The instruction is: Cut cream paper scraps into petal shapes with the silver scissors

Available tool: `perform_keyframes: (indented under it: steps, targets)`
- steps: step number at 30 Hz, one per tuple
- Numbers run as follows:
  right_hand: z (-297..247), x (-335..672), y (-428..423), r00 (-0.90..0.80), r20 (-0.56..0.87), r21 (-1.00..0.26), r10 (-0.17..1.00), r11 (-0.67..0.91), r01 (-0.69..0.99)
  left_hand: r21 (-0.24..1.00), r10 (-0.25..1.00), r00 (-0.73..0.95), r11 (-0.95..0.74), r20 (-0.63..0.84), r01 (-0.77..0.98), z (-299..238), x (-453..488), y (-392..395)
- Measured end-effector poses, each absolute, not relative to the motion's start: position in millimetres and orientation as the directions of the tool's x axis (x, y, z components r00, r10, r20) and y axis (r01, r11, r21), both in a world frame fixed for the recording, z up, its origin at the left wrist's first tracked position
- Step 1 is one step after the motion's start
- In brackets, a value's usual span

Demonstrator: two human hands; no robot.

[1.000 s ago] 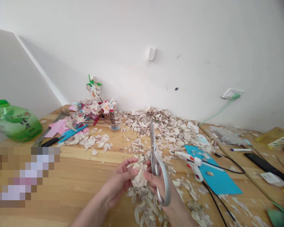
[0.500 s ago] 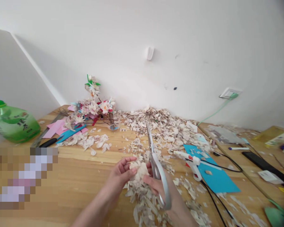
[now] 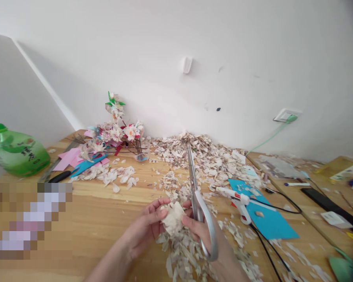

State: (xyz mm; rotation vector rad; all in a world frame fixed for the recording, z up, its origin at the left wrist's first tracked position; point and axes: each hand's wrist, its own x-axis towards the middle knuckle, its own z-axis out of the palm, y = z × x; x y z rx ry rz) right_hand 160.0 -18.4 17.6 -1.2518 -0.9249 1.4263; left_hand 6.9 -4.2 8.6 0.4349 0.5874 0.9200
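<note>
Between both hands is a cream-coloured, papery, petal-like piece, ragged at its edges. My left hand pinches its left side between thumb and fingers. On the other side, the thumb and fingertips of my right hand touch it, while a pair of scissors with grey handles hangs over that same hand, blades pointing away toward the wall. A strip of similar dry flakes lies on the table under the hands and partly hidden by them.
A large heap of flakes lies against the wall. Handmade flowers stand at the back left, near a green bottle. To the right, a white glue gun with a black cord rests by blue card. A green plug sits in the wall socket.
The scissors have shifted slightly right with my right hand. The papery piece has been turned and looks fuller between my fingers. Objects on the table stay where they were.
</note>
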Motion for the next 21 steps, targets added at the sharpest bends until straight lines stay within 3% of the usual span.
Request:
perform_keyframes:
  steps: [9,17,21]
  targets:
    - [14.1,164.5,-12.6,0.04,-0.191,-0.975,0.981,-0.185,-0.125,0.637,0.859,0.379,0.51,-0.344,-0.578,10.5,7.0,0.6]
    - [-5.6,170.7,-8.6,0.038,-0.142,-0.982,0.989,-0.136,-0.134,0.606,0.848,0.402,0.528,-0.345,-0.594,7.8,6.4,-0.2]
    - [-7.1,172.1,-8.4,0.04,-0.125,-0.984,0.991,-0.118,-0.131,0.666,0.86,0.404,0.502,-0.313,-0.552,6.5,3.7,-1.0]
